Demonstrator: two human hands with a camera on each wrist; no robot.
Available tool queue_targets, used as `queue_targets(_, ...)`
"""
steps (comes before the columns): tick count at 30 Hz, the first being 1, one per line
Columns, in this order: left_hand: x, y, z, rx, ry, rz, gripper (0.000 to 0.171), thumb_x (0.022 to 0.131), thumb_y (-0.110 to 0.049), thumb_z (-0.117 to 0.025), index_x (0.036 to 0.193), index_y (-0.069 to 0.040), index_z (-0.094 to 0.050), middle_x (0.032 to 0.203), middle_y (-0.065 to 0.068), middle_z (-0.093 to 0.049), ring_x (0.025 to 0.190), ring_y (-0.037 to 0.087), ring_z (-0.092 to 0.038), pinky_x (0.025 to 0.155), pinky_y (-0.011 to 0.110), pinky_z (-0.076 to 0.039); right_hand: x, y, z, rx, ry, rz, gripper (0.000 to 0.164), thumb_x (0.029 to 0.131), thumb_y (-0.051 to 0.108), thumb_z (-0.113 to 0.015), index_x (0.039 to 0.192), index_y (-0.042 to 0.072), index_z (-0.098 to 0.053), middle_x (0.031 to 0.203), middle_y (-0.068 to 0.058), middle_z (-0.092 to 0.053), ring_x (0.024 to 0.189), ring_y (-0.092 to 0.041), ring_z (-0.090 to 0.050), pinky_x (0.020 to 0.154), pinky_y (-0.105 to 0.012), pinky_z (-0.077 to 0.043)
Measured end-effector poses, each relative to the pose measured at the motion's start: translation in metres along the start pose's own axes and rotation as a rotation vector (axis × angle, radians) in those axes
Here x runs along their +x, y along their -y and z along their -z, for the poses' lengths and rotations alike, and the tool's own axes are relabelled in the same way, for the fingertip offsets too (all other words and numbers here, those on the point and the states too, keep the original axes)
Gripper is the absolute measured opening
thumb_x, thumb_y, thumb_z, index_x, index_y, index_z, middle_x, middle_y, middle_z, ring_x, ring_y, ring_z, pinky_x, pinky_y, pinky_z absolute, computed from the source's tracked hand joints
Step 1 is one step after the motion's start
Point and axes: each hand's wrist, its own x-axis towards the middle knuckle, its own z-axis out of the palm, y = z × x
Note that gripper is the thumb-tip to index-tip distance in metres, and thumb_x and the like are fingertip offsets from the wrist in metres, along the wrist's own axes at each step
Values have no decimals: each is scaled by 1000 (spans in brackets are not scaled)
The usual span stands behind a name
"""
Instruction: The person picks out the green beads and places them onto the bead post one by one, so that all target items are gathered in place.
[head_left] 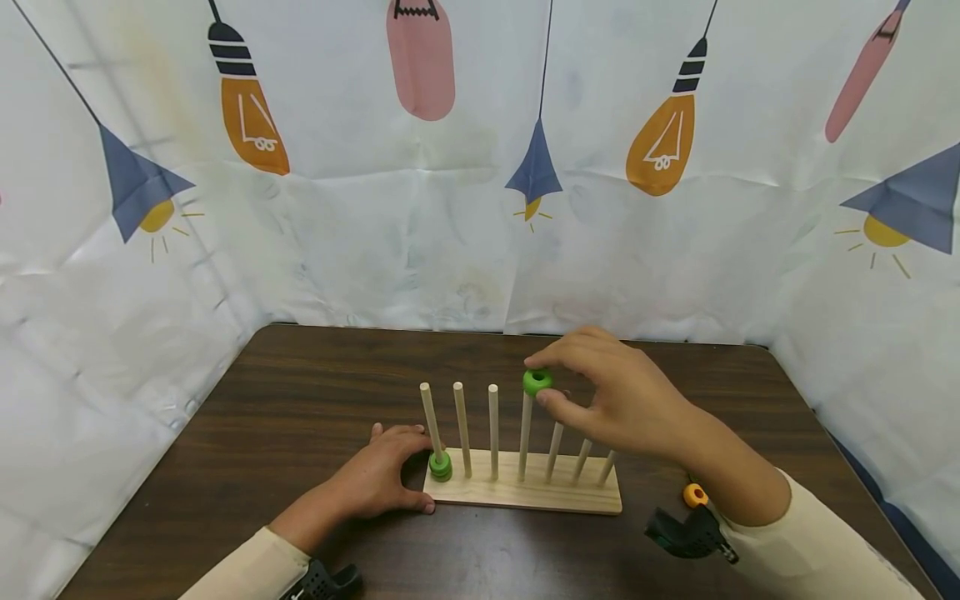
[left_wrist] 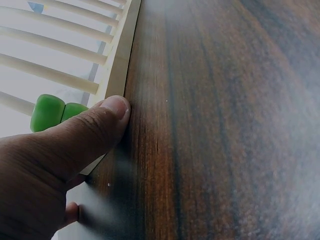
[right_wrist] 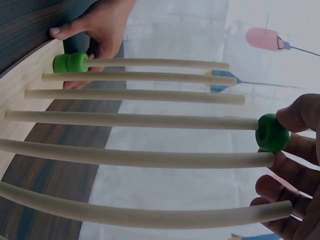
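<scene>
A wooden peg rack (head_left: 525, 493) with a row of upright pegs stands on the table. My left hand (head_left: 386, 475) grips its left end, the thumb (left_wrist: 112, 110) along the front edge and fingers behind. Two green beads (right_wrist: 70, 63) are stacked at the bottom of the leftmost peg. Between thumb and fingertips, my right hand (head_left: 618, 392) pinches another green bead (head_left: 537, 382) right at the top of the fourth peg (right_wrist: 135, 120). That bead's hole (right_wrist: 263, 132) shows in the right wrist view. The other right fingers lie near the tips of neighbouring pegs.
An orange bead (head_left: 695, 495) lies on the dark wood-grain table (head_left: 300, 400), beside the right forearm and partly behind the black wrist camera (head_left: 686, 533). A white sheet printed with lamps and bulbs (head_left: 450, 250) hangs behind the table's far edge and along its sides.
</scene>
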Motion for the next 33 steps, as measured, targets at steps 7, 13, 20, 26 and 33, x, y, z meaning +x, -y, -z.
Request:
queue_targets(7,-1,-1,1,-3,-2,0,70,71,-47,-93,130,-19,-69,137,6,-64,139,40,-46,106,82,-15,7,1,-5,6,-19,45,32,90,19,-79,122,17,-73,117,12,-68,111,-12,-60,84,-38,-55)
queue_targets(13,-1,-1,1,-10,0,-1,70,71,-47,-93,130,-19,-69,137,6,-63,138,40,-46,105,82,-14,11,2,-7,5,-10,40,32,91,20,-78,123,17,-73,117,10,-68,110,-12,-61,79,-37,-55)
queue_targets(20,-1,-2,1,-12,-1,2,69,70,-44,-94,129,-18,-69,136,6,-64,138,40,-46,106,82,-14,16,7,-10,4,6,27,32,92,22,-78,123,17,-72,116,11,-68,107,-10,-59,68,-29,-52)
queue_targets(26,0,-3,1,-9,9,12,70,70,-43,-94,130,-18,-69,137,6,-63,139,39,-45,107,81,-14,20,11,-14,18,15,24,31,93,21,-76,123,18,-72,117,10,-68,111,-11,-59,81,-36,-55)
queue_targets(33,1,-1,0,1,4,9,70,70,-44,-94,130,-18,-69,137,5,-63,139,38,-46,106,82,-15,24,14,-17,25,39,-5,30,97,24,-72,127,20,-71,119,11,-66,113,-9,-59,81,-37,-55)
